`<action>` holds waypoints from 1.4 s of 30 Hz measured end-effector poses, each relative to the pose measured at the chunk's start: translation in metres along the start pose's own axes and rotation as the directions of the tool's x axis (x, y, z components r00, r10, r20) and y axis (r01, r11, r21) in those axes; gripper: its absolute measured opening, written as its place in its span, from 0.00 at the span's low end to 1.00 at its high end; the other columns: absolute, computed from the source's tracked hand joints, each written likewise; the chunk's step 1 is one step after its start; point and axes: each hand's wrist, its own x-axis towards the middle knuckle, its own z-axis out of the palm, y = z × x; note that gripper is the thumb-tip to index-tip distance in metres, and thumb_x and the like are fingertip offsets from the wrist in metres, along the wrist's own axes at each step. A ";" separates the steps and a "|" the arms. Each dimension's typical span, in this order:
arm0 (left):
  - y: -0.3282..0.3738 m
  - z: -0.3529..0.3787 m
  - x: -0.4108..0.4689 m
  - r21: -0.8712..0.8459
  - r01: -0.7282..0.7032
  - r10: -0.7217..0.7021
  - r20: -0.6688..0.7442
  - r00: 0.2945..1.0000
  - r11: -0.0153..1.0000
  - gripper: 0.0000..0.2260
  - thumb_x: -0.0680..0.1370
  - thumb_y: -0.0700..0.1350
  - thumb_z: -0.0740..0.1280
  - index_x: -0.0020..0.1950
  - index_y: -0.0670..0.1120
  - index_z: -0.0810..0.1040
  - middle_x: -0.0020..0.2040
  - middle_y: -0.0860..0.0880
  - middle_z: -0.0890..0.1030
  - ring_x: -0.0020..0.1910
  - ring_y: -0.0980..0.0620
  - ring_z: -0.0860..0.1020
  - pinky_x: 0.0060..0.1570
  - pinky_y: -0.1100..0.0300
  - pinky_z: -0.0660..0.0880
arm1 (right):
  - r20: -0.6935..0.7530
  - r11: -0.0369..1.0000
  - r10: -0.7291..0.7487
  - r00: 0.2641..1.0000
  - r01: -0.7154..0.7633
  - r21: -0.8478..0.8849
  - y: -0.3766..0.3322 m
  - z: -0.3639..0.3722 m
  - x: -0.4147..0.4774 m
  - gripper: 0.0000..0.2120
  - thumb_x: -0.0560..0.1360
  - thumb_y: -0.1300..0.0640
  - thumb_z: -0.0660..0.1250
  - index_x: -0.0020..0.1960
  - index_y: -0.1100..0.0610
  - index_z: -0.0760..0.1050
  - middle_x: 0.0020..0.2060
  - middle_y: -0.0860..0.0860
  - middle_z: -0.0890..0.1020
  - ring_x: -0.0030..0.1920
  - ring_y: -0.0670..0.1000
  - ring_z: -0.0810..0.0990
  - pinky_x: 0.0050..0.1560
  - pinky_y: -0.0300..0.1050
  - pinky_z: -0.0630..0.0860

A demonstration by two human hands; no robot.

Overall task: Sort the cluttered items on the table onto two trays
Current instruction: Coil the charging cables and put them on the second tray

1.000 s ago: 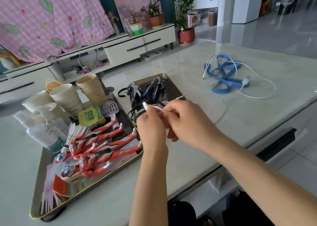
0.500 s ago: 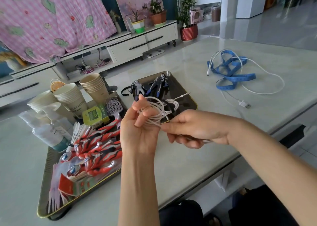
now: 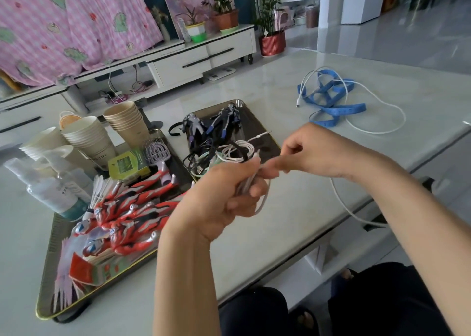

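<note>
My left hand (image 3: pixel 224 198) is closed around a coiled bundle of white cable (image 3: pixel 262 200) just above the table's front edge. My right hand (image 3: pixel 316 152) pinches the same cable beside it, and the loose tail (image 3: pixel 346 205) hangs off the table edge under my right wrist. Behind the hands the small dark tray (image 3: pixel 265 131) holds dark toy figures (image 3: pixel 224 121) and coiled cables (image 3: pixel 229 154). At the left, the long tray (image 3: pixel 51 267) carries red toy figures (image 3: pixel 132 213), a green box and a hairbrush.
A blue measuring tape (image 3: pixel 331 98) and another white cable (image 3: pixel 382 113) lie tangled at the back right of the table. Stacks of paper cups (image 3: pixel 89 139) and plastic bottles (image 3: pixel 53 193) stand at the far left. My knees show below the table's front edge.
My left hand has closed from spread fingers into a fist on the wound cable. My right hand has drawn the cable's tail toward me, and the plug has gone off the table edge.
</note>
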 end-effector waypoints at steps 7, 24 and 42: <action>-0.017 0.014 0.028 0.144 0.066 -0.005 -0.387 0.922 0.987 0.17 0.83 0.46 0.53 0.41 0.41 0.74 0.21 0.52 0.76 0.17 0.57 0.64 0.23 0.64 0.61 | -0.118 0.987 -0.127 0.985 0.114 -0.109 -0.016 0.021 -0.004 0.14 0.77 0.58 0.62 0.38 0.66 0.77 0.28 0.56 0.73 0.28 0.47 0.66 0.29 0.37 0.63; -0.012 -0.017 0.018 -0.777 -0.511 0.221 -0.461 0.860 0.368 0.15 0.81 0.43 0.55 0.39 0.42 0.74 0.32 0.50 0.76 0.30 0.55 0.77 0.34 0.63 0.76 | 0.067 0.956 -0.202 0.977 0.182 0.229 -0.042 0.041 -0.016 0.14 0.80 0.56 0.59 0.39 0.60 0.76 0.26 0.46 0.73 0.24 0.41 0.70 0.27 0.31 0.66; -0.005 0.010 0.009 -0.378 0.048 0.016 0.164 0.986 0.925 0.08 0.75 0.46 0.55 0.41 0.44 0.69 0.22 0.56 0.63 0.17 0.61 0.60 0.23 0.67 0.60 | 0.176 0.993 0.114 0.978 -0.114 -0.009 0.005 0.003 -0.007 0.11 0.69 0.52 0.72 0.32 0.55 0.76 0.26 0.49 0.73 0.27 0.48 0.70 0.33 0.42 0.69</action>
